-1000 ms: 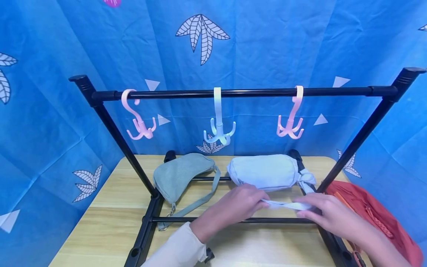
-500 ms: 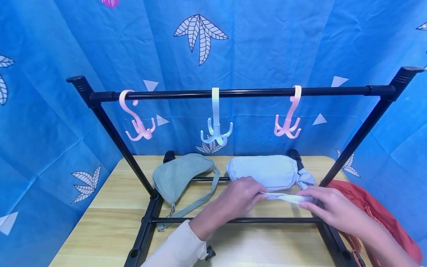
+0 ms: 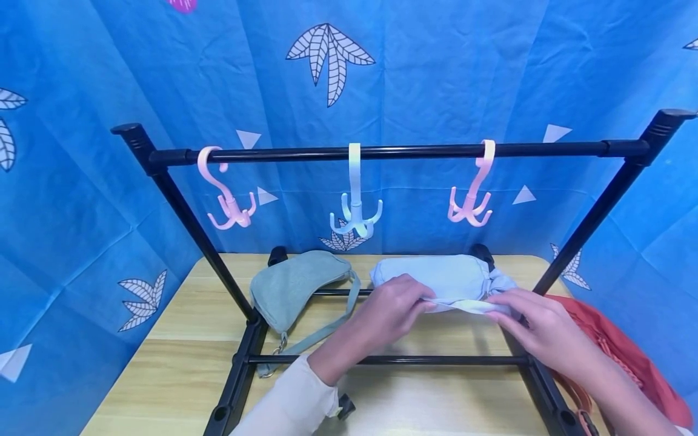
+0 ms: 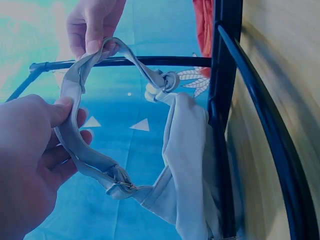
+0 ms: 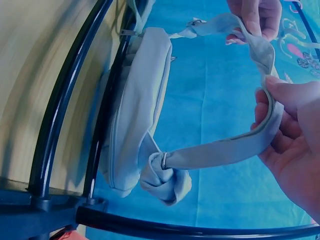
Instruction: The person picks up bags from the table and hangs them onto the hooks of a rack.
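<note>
A light blue shoulder bag (image 3: 436, 274) lies on the rack's lower bars, its knotted strap end at the right. Both hands hold its strap (image 3: 469, 306) raised in front of it. My left hand (image 3: 389, 309) pinches the strap between thumb and fingers on the left side; the left wrist view shows the thumb on the strap (image 4: 75, 137) near a metal buckle. A short way to the right, my right hand (image 3: 537, 324) pinches the same strap, with its thumb pressed on the band (image 5: 220, 154) in the right wrist view.
A black rack bar (image 3: 294, 154) carries a pink hook (image 3: 233, 212), a blue hook (image 3: 356, 221) and another pink hook (image 3: 470, 209). A green bag (image 3: 297, 287) lies left on the rack, and a red bag (image 3: 616, 345) lies right. Blue curtain hangs behind.
Both hands have risen slightly with the strap, which now overlaps the light blue bag's lower edge. The bag itself stays on the lower bars.
</note>
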Available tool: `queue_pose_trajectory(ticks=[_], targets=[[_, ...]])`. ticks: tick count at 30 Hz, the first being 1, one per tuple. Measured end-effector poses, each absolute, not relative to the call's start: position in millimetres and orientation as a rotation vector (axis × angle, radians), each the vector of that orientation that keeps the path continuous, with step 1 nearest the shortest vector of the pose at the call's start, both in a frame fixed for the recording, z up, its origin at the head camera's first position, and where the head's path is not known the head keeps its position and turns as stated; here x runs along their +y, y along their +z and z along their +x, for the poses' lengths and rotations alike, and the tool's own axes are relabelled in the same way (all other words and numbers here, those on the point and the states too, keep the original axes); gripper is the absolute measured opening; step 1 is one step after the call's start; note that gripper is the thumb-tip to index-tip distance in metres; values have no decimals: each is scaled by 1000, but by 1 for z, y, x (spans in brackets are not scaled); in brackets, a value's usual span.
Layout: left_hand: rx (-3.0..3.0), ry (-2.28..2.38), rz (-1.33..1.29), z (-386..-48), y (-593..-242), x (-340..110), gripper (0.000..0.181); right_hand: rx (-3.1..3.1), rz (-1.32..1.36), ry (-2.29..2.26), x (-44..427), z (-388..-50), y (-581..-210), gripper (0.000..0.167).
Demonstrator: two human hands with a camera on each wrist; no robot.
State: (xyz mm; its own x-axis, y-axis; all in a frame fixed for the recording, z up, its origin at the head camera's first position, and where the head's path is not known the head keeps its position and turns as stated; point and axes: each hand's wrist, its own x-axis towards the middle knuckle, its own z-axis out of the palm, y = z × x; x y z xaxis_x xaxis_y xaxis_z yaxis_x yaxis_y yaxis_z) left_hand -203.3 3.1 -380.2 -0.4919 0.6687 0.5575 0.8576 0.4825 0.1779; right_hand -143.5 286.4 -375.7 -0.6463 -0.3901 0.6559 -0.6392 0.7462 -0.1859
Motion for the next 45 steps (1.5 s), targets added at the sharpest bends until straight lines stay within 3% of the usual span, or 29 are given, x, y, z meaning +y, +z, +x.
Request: queue_pose_trajectory(ticks=[6, 8, 9, 13, 15, 16, 45], targets=[[-2249, -681, -1272, -207, -373, 3, 15, -2299, 749, 556, 281, -145, -369, 45], [-2236, -708, -1276, -208, -371, 4, 15, -2291, 727, 550, 280, -145, -367, 46], [-2243, -718, -1271, -208, -369, 4, 15, -2282, 721, 546, 279, -146, -365, 38], [-2254, -756, -1247, -209, -361, 5, 15, -2235, 706, 556, 277, -148, -360, 42], [-2256, -777, -1234, -209, -357, 5, 15, -2207, 704, 562, 276, -150, -357, 48], [-2244, -790, -1232, -210, -355, 5, 14, -2201, 700, 566, 276, -150, -356, 60], [-2010, -1002, -1043, -216, -324, 14, 14, -2079, 634, 527, 254, -163, -312, 58]])
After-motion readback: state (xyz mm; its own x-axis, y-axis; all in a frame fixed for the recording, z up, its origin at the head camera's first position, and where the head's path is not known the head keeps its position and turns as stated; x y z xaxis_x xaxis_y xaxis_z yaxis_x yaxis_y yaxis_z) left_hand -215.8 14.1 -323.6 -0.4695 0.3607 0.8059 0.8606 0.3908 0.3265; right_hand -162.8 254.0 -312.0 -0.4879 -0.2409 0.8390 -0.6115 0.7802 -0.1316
